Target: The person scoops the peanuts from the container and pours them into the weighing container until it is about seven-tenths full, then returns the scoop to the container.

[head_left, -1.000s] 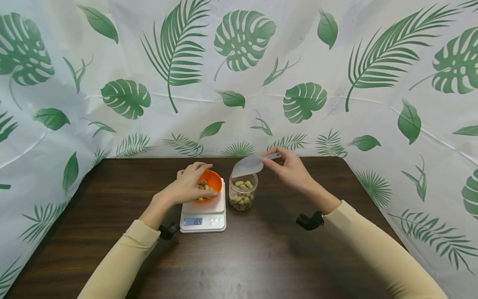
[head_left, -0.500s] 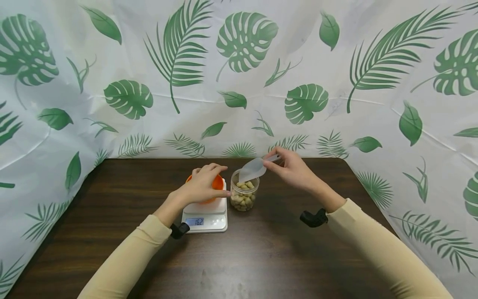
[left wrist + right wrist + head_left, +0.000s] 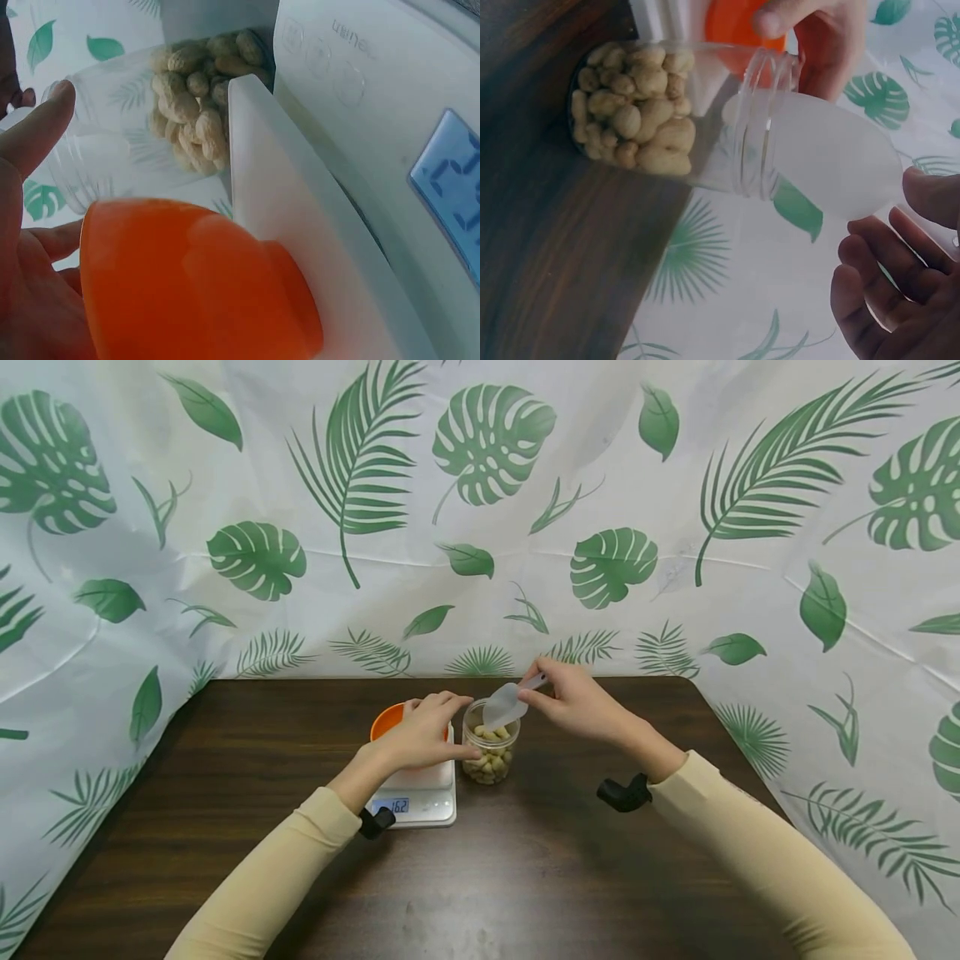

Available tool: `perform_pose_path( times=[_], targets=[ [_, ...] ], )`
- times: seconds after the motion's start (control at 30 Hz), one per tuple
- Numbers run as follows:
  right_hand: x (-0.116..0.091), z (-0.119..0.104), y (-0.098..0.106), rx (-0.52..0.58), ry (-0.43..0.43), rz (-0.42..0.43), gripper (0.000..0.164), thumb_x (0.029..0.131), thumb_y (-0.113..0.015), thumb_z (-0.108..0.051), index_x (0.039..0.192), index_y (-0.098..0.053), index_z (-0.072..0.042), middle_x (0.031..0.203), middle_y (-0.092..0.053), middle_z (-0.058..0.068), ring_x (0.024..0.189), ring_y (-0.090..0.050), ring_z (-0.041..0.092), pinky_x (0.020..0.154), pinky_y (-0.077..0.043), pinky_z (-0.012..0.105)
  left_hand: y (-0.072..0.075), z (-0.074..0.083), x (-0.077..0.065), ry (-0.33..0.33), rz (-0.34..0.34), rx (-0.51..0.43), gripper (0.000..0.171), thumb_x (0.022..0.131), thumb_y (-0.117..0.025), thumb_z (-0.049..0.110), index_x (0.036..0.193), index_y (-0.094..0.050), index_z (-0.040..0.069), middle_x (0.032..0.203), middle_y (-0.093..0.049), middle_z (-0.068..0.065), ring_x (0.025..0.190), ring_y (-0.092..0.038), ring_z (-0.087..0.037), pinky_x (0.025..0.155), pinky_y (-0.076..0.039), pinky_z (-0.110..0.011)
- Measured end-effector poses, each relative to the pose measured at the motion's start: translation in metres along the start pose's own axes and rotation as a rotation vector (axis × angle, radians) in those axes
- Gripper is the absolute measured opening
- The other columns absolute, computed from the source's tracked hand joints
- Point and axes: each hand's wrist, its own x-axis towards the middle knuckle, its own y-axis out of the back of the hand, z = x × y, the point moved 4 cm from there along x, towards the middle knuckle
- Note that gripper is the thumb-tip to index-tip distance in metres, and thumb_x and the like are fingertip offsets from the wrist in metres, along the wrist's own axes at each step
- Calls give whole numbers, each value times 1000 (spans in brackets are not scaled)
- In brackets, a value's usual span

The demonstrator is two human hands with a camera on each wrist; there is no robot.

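Note:
My right hand point(image 3: 573, 697) pinches a translucent white scoop point(image 3: 501, 706) by its handle; the blade dips into the mouth of a clear jar point(image 3: 718, 176). Unshelled peanuts point(image 3: 634, 112) fill the lower part of the jar, which stands upright. My left hand point(image 3: 422, 732) is spread, with thumb and fingertips right at the near side of the jar's rim. Beneath that hand sits an orange bowl point(image 3: 180, 277) on a white kitchen scale point(image 3: 431, 810). In the head view the hand covers much of the bowl and hides its contents.
The jar stands just right of the scale on a dark wooden table point(image 3: 510, 877). Behind the table's far edge hangs a white sheet point(image 3: 525, 585) printed with green leaves. Black wrist cameras are strapped to both wrists.
My left hand has left the bowl and moved right to the jar. The scoop, first above the jar's mouth, has come down into it. The display went from 165 to 162.

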Motion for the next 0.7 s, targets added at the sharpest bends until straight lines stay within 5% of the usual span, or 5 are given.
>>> perform_pose_path(
  times=[0.23,0.43,0.7],
  targets=[
    [5,-12,-2,-99,62,-25,13,100,-69,-15,106,-63,-5,88,-65,2,58,-49,14,58,-44,34,-2,3,4,15,-9,20,85,87,-76,57,153,-47,10,147,-51,-11,134,-46,-30,107,-27,-62],
    [7,-19,-4,-180,87,-43,14,100,-69,-14,106,-62,-4,97,-68,7,83,-66,19,71,-54,39,-3,5,6,14,-1,10,84,87,-78,55,151,-49,9,146,-52,-10,132,-47,-29,107,-27,-60],
    [11,-29,-9,-300,37,-66,13,100,-69,-14,104,-62,-5,95,-66,6,86,-67,23,73,-55,41,-3,7,8,19,10,16,83,85,-79,56,147,-51,8,142,-55,-8,129,-49,-26,105,-28,-58]
  ],
)
